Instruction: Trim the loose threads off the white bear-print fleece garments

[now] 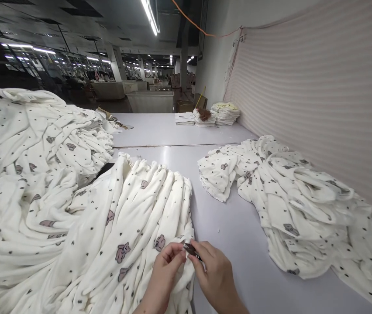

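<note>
In the lower middle, my right hand (215,274) is closed round small dark thread snips (192,251); their tip points left toward my other hand. Thumb and forefinger of my left hand (165,275) pinch the edge of a white fleece garment (140,235) printed with brown bears and dark dots. The two hands nearly touch at the tool's tip. Whether a thread lies between the blades is too small to tell. The gathered garment is spread over the left part of the table, its right edge under my hands.
Another heap of the printed fleece (291,205) lies on the right of the pale table (222,231). More is piled high at the left (42,131). Folded stacks (225,115) stand at the far end. A pink striped curtain (310,87) hangs along the right side.
</note>
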### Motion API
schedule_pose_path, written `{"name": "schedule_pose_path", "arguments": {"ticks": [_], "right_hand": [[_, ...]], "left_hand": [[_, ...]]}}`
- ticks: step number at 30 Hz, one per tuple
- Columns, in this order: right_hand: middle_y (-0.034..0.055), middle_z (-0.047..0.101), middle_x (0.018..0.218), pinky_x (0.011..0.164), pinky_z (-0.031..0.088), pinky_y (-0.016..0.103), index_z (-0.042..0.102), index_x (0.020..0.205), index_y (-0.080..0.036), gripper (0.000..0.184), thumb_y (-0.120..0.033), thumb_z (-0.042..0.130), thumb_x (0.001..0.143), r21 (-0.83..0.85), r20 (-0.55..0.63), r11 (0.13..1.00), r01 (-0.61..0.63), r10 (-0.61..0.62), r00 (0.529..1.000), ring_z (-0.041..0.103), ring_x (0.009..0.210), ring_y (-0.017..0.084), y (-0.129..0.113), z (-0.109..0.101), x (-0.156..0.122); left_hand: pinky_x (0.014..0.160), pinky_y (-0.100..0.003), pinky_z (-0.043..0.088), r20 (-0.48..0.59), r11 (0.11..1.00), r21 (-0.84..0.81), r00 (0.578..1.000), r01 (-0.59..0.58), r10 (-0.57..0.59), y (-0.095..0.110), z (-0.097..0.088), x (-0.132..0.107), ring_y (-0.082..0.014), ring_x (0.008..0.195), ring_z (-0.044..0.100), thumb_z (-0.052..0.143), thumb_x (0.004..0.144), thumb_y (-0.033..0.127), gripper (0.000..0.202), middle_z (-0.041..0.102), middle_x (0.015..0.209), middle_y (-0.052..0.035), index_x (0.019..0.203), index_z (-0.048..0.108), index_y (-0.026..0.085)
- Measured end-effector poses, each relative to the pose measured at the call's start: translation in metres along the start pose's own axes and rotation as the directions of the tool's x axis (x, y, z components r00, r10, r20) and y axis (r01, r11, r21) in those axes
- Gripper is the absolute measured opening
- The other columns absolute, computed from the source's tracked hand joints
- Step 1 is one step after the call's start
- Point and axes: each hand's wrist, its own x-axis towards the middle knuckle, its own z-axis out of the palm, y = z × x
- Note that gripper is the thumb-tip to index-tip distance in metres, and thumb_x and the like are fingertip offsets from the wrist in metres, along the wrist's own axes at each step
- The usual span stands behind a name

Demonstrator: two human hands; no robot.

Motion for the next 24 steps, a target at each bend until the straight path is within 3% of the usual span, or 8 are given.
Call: {"name": "schedule_pose_path", "arguments": {"ticks": [3,8,12,17,21,24], "right_hand": [[0.0060,0.071,0.086,0.062,0.047,0.027,0.067,0.109,-0.021,0.027,-0.022,0.047,0.090,-0.035,-0.002,0.999,-0.026,0.026,1.000,0.066,0.071,0.020,0.002,0.000,0.002],[0.0055,0.071,0.088,0.062,0.047,0.025,0.066,0.110,-0.021,0.026,-0.023,0.050,0.090,0.004,0.044,0.999,-0.042,0.042,0.998,0.066,0.072,0.019,0.003,-0.006,0.002],[0.0057,0.071,0.088,0.062,0.047,0.025,0.067,0.109,-0.021,0.026,-0.024,0.049,0.090,0.003,0.029,0.998,-0.060,0.060,0.998,0.066,0.072,0.020,0.007,-0.009,0.000],[0.0050,0.071,0.089,0.061,0.047,0.024,0.069,0.106,-0.022,0.026,-0.026,0.049,0.091,0.118,0.060,0.987,-0.111,0.105,0.993,0.066,0.073,0.019,0.009,-0.013,-0.002],[0.0031,0.070,0.088,0.066,0.048,0.022,0.070,0.100,-0.024,0.021,-0.033,0.055,0.087,0.349,0.072,0.894,-0.281,0.273,0.959,0.065,0.077,0.018,0.019,-0.009,-0.006],[0.0019,0.066,0.080,0.066,0.050,0.023,0.065,0.086,-0.020,0.025,-0.043,0.056,0.085,0.448,0.035,0.782,-0.433,0.469,0.883,0.063,0.073,0.018,0.043,0.006,-0.018]], "left_hand": [[0.068,-0.023,0.042,-0.007,0.999,0.050,1.000,-0.012,0.013,0.001,0.003,0.003,-0.0138,0.069,0.054,0.071,0.072,0.036,0.020,0.059,0.069,0.0020,0.079,0.068,0.018],[0.074,-0.025,0.043,0.033,0.997,0.076,0.999,-0.016,0.014,0.002,0.007,0.003,-0.0157,0.077,0.056,0.066,0.076,0.035,0.018,0.063,0.076,-0.0001,0.080,0.067,0.018],[0.071,-0.023,0.042,0.037,0.994,0.109,0.999,-0.030,0.026,0.000,0.009,0.001,-0.0140,0.072,0.054,0.064,0.077,0.033,0.015,0.061,0.072,0.0013,0.079,0.066,0.018],[0.069,-0.023,0.043,0.063,0.977,0.198,0.996,-0.074,0.062,-0.002,0.009,0.003,-0.0130,0.071,0.055,0.061,0.081,0.030,0.013,0.061,0.073,0.0005,0.079,0.064,0.017],[0.066,-0.024,0.048,0.119,0.941,0.316,0.989,-0.125,0.091,-0.005,0.014,0.007,-0.0147,0.071,0.061,0.056,0.084,0.029,0.014,0.066,0.075,-0.0023,0.083,0.063,0.017],[0.078,-0.031,0.052,0.200,0.885,0.419,0.971,-0.204,0.129,-0.024,0.016,-0.002,-0.0203,0.086,0.067,0.056,0.084,0.031,0.020,0.072,0.091,-0.0071,0.096,0.067,0.020]]}}
